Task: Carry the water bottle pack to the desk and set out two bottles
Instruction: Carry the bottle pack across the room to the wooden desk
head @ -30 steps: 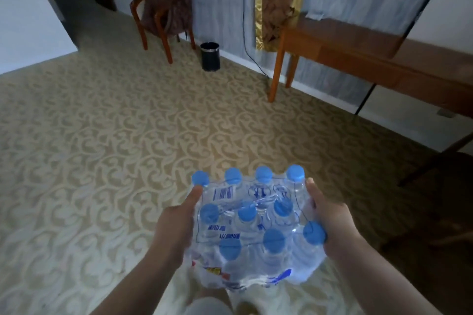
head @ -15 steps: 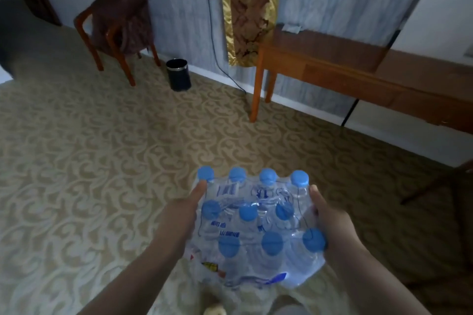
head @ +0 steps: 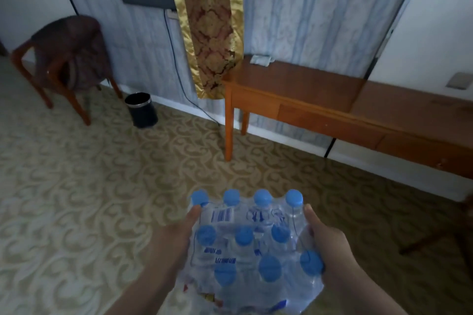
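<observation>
A: While both hands gripped it, what did the pack (head: 252, 250) show by way of labelling?

B: Blue print and a barcode (head: 223, 214) on the clear wrap, none of it sharp enough to read. No brand could be made out. Blue caps (head: 262, 198) stood in rows under the film.

A: And the fingers?

B: The left hand (head: 171, 240) was clamped against the pack's left side, its thumb (head: 192, 213) laid flat along the wrap near the barcode. The right hand (head: 329, 245) was clamped on the right side, thumb up by the far corner cap, the other fingers curled under and out of sight.

A: Where was the pack?

B: Held in the air over the carpet (head: 76, 199), in front of the person and well short of the desk (head: 294, 84). The desk stood against the wall, with a small pale item (head: 260, 59) at its back edge. A bin (head: 141, 109) and a chair (head: 64, 64) sat further left.
</observation>
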`<state>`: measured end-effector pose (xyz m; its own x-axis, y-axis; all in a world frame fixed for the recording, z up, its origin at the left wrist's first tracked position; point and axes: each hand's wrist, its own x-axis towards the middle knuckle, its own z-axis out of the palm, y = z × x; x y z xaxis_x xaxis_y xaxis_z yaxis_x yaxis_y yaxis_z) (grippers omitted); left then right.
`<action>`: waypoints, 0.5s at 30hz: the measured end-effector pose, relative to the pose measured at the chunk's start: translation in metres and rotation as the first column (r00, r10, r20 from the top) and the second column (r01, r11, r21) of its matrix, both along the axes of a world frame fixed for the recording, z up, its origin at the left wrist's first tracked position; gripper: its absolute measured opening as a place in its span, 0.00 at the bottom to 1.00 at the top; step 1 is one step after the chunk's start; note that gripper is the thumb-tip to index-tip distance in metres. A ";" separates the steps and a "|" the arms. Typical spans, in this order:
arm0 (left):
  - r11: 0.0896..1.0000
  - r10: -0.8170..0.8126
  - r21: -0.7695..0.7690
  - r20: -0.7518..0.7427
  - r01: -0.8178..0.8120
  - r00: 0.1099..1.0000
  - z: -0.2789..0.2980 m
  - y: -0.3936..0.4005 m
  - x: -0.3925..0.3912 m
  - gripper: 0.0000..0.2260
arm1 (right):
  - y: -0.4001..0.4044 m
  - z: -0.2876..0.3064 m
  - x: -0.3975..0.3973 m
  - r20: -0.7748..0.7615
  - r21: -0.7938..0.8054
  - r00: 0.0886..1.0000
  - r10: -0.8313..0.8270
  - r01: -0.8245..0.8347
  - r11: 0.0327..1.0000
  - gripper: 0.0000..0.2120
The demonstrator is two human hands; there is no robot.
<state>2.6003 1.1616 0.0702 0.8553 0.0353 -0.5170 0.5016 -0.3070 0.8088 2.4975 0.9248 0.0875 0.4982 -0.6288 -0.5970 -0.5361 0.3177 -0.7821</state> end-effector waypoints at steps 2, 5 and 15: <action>0.999 0.014 -0.039 -0.021 -0.015 1.000 0.004 -0.028 0.030 0.31 | -0.030 0.005 0.036 0.034 -0.042 0.999 0.029 -0.028 0.999 0.20; 0.997 0.050 -0.065 -0.046 -0.053 0.998 0.008 -0.057 0.073 0.30 | -0.063 0.019 0.093 -0.008 -0.077 0.995 0.102 -0.102 0.992 0.18; 0.991 -0.075 -0.113 -0.016 0.073 0.997 0.029 -0.149 0.284 0.20 | -0.146 0.002 0.281 -0.026 0.080 0.993 -0.111 0.113 0.990 0.20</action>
